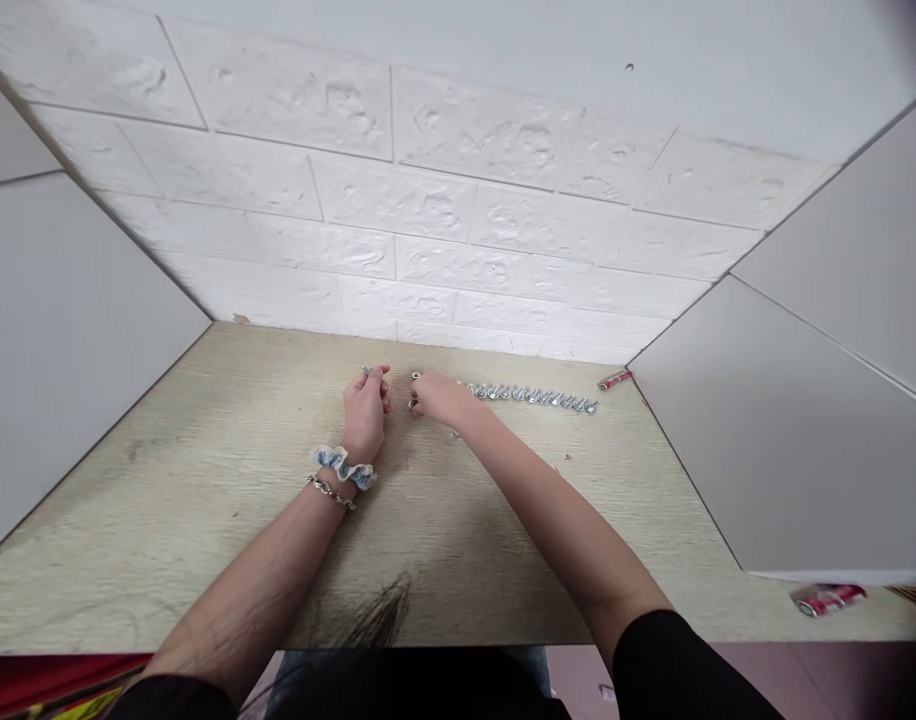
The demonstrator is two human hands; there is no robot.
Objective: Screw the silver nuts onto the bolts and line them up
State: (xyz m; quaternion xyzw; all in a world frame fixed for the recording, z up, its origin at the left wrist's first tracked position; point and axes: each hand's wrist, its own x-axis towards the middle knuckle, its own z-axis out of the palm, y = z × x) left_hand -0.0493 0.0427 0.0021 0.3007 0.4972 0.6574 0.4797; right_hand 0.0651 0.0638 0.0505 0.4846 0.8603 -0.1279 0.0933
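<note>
Though small, metal point(366, 370) in left grip point(365, 407).

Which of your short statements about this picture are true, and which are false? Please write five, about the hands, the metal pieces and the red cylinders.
1. The left hand holds a small metal piece. True.
2. The metal row lies left of both hands. False: the row of metal pieces extends rightward from near the right hand.
3. A scrunchie is around the left wrist. True.
4. Both red cylinders stand upright. False: the far one and the near one lie on their sides.
5. The right wrist wears a bracelet. False: the bracelet is on the left.
</note>
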